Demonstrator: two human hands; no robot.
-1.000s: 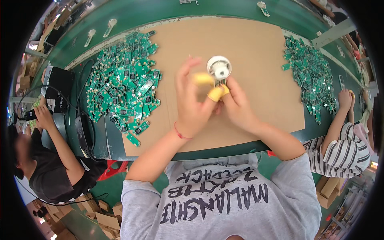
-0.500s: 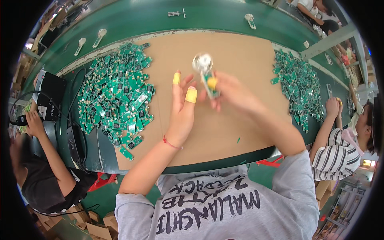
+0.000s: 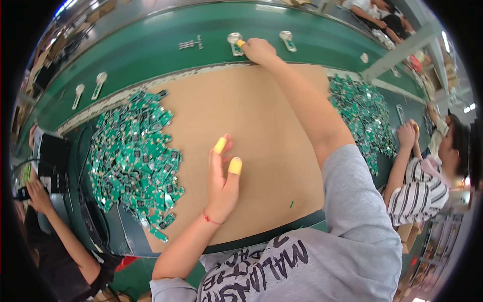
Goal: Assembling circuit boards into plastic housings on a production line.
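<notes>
My right hand (image 3: 260,50) reaches far out to the green belt. Its thumb and fingers close on the lower part of a white round-headed plastic casing (image 3: 235,39), which has a green circuit board in its handle. The fingertips on the far side are partly hidden. Nearer me, my left hand (image 3: 224,189) hovers over the brown cardboard sheet (image 3: 266,116), holding nothing, with fingers apart. Yellow covers wrap its thumb and a finger. To its left lies a large heap of green circuit boards (image 3: 131,156).
Another round-headed casing (image 3: 288,41) lies right on the green belt (image 3: 151,45), two (image 3: 99,84) more at left, with a grey frame-like part (image 3: 191,44) between. A second board heap (image 3: 359,113) sits right. Co-workers sit either side; a black box (image 3: 53,161) and cables stand left.
My right hand has carried the casing from above the cardboard out to the belt. My left hand stays open over the cardboard. The whole view has shifted.
</notes>
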